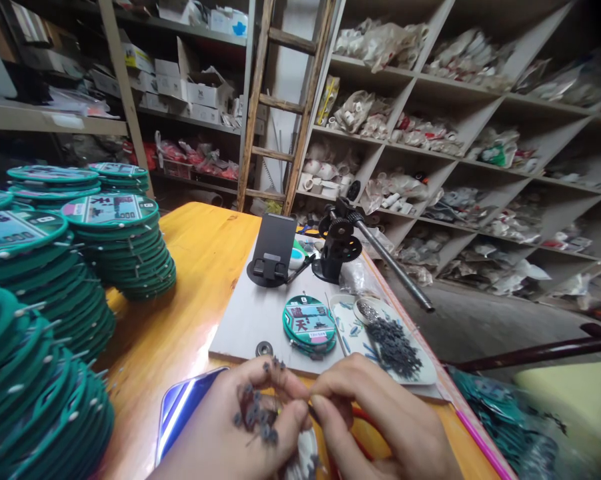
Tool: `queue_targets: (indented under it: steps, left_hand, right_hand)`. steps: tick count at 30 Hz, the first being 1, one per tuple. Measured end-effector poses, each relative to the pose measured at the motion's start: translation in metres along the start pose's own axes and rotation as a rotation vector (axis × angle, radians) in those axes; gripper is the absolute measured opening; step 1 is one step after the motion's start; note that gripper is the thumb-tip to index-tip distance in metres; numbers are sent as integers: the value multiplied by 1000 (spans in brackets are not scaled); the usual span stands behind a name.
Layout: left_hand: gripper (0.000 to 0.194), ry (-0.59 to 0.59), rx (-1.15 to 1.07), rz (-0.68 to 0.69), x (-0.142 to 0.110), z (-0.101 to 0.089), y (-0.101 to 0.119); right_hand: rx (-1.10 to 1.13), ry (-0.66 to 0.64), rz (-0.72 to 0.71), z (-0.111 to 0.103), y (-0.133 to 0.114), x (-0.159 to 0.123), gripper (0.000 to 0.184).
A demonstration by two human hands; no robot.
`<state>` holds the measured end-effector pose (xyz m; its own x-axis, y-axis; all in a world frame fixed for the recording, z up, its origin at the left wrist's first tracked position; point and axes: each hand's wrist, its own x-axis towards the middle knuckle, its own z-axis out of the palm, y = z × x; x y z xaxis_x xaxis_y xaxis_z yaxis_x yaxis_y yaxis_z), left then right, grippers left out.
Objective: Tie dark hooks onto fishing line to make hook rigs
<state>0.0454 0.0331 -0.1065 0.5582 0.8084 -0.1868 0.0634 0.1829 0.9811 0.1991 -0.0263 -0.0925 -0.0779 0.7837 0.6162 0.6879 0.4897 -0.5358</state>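
At the near edge of the tilted grey board (233, 330), small dark pieces (269, 435) cluster along the left hand (220, 427), whose thumb and curled fingers hold some of them, perhaps to keep several ready. The right hand (390, 420) meets it fingertip to fingertip, thumb and forefinger closed in a pinch; from here I cannot tell what is between them. Just beyond, a green-rimmed coil (310, 323) lies flat, label up. To its right, probably for easy reach, sits a white tray (430, 381) with a heap of dark bits (393, 347), scattered bluish slivers and a round cup (357, 307) of silvery bits. A black stand (275, 247) and a geared device (341, 247) stand behind. Stacks of coils (127, 257) rise on the left, seemingly piled to save room. Past the table, shelf compartments hold plastic bags (380, 43) of whitish fittings.
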Motion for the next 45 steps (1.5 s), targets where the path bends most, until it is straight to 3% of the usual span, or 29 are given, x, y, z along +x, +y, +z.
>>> queue_targets:
  steps: [3,6,11,15,19,23,32,40,45]
  left_hand:
    - [25,21,-78,-55,-4,2,10]
    - [26,102,-58,-92,-7,3,18]
    - [30,137,-46,-127,-8,4,21]
    - [28,123,-41,-111,-7,3,17]
    - [24,143,-26,-75,-7,4,17]
    - [19,145,-82,-39,-6,6,19]
    - [22,138,-244,-160,-10,8,29]
    - [24,94,-179,-193,-8,5,23]
    - [21,55,-110,-136,-6,4,20]
  right_hand:
    - [38,-55,27,-5,-1,4,17]
    - [147,-99,191,-10,-3,7,14]
    - [601,9,617,-5,-8,7,4]
    - [877,135,848,3,-9,7,16]
    - [955,45,837,5,-3,7,9]
    - [1014,52,828,11,1,4,11]
    - [1134,97,907,22,-5,4,19]
    - [1092,71,894,20,-5,5,19]
    - [1095,36,850,18,3,1,14]
